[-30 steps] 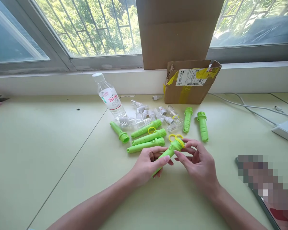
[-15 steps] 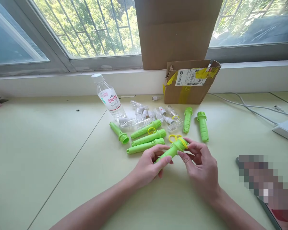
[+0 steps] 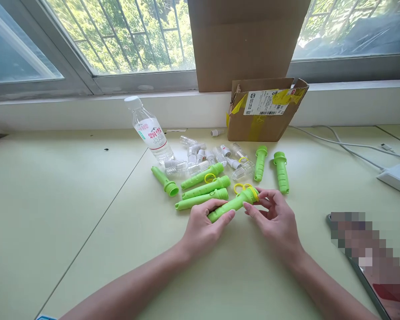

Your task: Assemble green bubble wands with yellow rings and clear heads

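Observation:
My left hand (image 3: 203, 226) is wrapped round the lower body of a light green plastic tube (image 3: 232, 205), which slants up to the right just above the table. A thin yellow ring (image 3: 255, 193) sits on its threaded end. There my right hand (image 3: 277, 218) closes thumb and fingers on the ring; its exact contact is partly hidden. Just behind the threaded end are loose yellow rings (image 3: 242, 187). To the left lie more green tubes (image 3: 202, 203), one of them with its threaded mouth (image 3: 171, 189) facing me. Two others (image 3: 282, 173) lie to the right.
Behind the tubes lie several clear ribbed vials with white caps (image 3: 200, 155). A water bottle (image 3: 152, 133) leans at their left. Further back stands a cardboard box (image 3: 266, 115). Cables (image 3: 346, 146), a white power strip (image 3: 396, 178) and a phone (image 3: 366, 266) are at right.
The held tube has shifted slightly left and lies more level, with more of its body exposed. My right fingers have moved a little lower on its threaded end.

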A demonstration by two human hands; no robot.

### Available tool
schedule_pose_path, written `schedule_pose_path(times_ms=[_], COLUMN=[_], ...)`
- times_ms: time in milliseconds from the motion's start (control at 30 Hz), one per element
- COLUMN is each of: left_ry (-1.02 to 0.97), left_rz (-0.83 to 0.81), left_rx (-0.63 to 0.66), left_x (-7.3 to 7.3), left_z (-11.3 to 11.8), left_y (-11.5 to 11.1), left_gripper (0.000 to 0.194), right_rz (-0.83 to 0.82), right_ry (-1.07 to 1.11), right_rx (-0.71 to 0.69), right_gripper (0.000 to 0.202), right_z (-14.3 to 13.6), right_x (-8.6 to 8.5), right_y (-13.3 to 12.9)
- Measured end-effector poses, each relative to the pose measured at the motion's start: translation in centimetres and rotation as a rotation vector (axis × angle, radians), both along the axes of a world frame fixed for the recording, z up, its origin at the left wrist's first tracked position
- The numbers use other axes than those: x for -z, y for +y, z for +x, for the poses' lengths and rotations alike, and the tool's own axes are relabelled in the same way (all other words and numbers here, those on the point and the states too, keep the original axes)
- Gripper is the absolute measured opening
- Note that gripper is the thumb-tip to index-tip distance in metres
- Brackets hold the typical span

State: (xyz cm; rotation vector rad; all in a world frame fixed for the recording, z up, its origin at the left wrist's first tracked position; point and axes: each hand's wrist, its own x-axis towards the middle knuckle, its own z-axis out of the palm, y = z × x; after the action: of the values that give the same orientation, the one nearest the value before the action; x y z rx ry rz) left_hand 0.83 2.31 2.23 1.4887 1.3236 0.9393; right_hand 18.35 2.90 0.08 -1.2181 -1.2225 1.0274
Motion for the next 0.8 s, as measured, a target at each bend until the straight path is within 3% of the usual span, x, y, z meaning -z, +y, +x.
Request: schedule_pose_path(times_ms=[167, 467, 633, 800], left_ry=[-0.103, -0.145, -0.181, -0.208], left_rz=[-0.138, -0.192, -0.252, -0.263], left_rx=[-0.002, 0.021, 0.114, 0.176], left_x=[-0.1, -0.3, -0.1, 0.0], left_z=[0.0, -0.3, -0.8, -1.1], left_y=[0.2, 0.4, 0.7, 0.9], left_gripper=[0.033, 0.034, 0.036, 0.038], right_rz=[0.014, 0.096, 0.181, 0.297], right_ry=[-0.019, -0.085, -0.150, -0.212], right_rx=[-0.038, -0.060, 0.067, 0.060], right_gripper=[0.031, 0.033, 0.016, 0.026], right_z=[0.0, -0.1, 0.0, -0.1], right_x=[0.0, 0.1, 0.6, 0.7], right_y=[-0.1, -0.2, -0.4, -0.5])
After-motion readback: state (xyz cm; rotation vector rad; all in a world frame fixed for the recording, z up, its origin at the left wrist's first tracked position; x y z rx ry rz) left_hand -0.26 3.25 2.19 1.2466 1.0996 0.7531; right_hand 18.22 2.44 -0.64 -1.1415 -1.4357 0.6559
